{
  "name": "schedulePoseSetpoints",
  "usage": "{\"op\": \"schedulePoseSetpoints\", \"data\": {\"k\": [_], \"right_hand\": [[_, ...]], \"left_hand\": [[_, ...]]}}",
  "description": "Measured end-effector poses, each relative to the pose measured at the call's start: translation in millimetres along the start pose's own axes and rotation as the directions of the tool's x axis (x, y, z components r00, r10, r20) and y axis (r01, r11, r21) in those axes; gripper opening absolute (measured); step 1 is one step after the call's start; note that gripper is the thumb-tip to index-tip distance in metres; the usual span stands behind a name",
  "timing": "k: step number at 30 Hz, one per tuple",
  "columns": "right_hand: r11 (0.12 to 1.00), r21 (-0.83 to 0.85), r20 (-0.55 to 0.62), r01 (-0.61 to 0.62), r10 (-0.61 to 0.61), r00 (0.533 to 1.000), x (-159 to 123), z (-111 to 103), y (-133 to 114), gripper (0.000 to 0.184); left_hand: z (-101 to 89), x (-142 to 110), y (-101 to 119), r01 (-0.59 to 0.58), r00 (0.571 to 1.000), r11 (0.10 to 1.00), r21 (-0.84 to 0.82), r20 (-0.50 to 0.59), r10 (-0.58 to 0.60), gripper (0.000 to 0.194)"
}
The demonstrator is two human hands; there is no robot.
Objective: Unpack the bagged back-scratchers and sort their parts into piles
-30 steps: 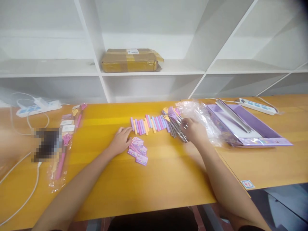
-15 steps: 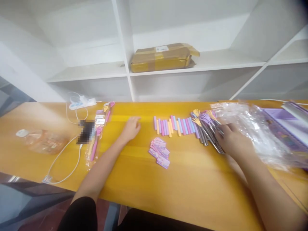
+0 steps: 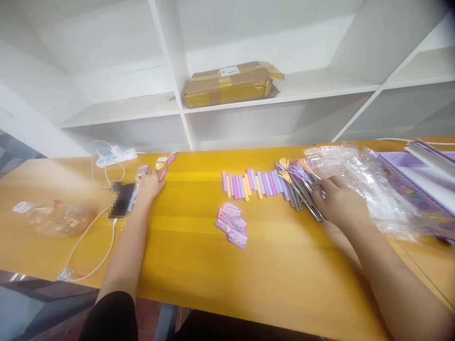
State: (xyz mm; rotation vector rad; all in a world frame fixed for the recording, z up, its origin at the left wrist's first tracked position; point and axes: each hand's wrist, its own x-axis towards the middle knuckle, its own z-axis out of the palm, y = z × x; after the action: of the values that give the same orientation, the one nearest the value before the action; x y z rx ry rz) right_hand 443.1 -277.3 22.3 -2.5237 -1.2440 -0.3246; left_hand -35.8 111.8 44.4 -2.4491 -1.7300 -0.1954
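Note:
My left hand (image 3: 150, 183) is on the bagged back scratchers (image 3: 161, 164) at the left, its fingers bent over them. A yellow and a pink hand-shaped head stick out past the fingers; my forearm hides the rest. At the right, my right hand (image 3: 336, 201) has its fingers closed around the metal rods of loose back scratchers (image 3: 302, 189), which have yellow, purple and pink heads. Beside that pile lies a row of pastel tube handles (image 3: 252, 184) in pink, purple, blue and yellow. Below the row is a small heap of printed cards (image 3: 232, 225).
Clear plastic bags (image 3: 369, 189) lie right of the pile, against a purple box (image 3: 405, 161). On the left are a phone (image 3: 122, 201), white cables, a power strip (image 3: 115, 157) and a drink bottle (image 3: 57, 217). A taped carton (image 3: 231, 85) sits on the white shelf behind.
My left hand has moved left from the bare tabletop onto the bagged back scratchers, which have shifted a little right. My right hand stays at the rods. The view has swung slightly.

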Motion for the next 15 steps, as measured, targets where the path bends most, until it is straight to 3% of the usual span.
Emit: {"op": "schedulePoseSetpoints", "data": {"k": [4,9,12,15], "right_hand": [[1.0,0.026,0.004,0.016,-0.016,1.0,0.0,-0.8,-0.9,0.032],[0.997,0.056,-0.029,0.05,-0.048,0.998,1.5,4.9,0.7,0.034],[0.994,0.069,-0.064,0.084,-0.079,0.995,2.6,10.6,5.1,0.032],[0.981,0.159,-0.161,0.11,-0.084,0.983,2.5,9.4,3.3,0.029]], "left_hand": [[-2.0,-4.1,17.9,-0.05,0.999,0.999,-0.017,0.013,0.05,0.064],[-8.2,-11.7,35.8,-0.077,0.997,0.993,-0.091,0.012,0.078,0.048],[-20.5,-11.4,41.0,-0.045,0.999,0.985,-0.169,0.015,0.049,0.041],[-38.6,-11.8,48.0,-0.024,0.993,0.942,-0.334,0.099,0.06,0.036]]}}
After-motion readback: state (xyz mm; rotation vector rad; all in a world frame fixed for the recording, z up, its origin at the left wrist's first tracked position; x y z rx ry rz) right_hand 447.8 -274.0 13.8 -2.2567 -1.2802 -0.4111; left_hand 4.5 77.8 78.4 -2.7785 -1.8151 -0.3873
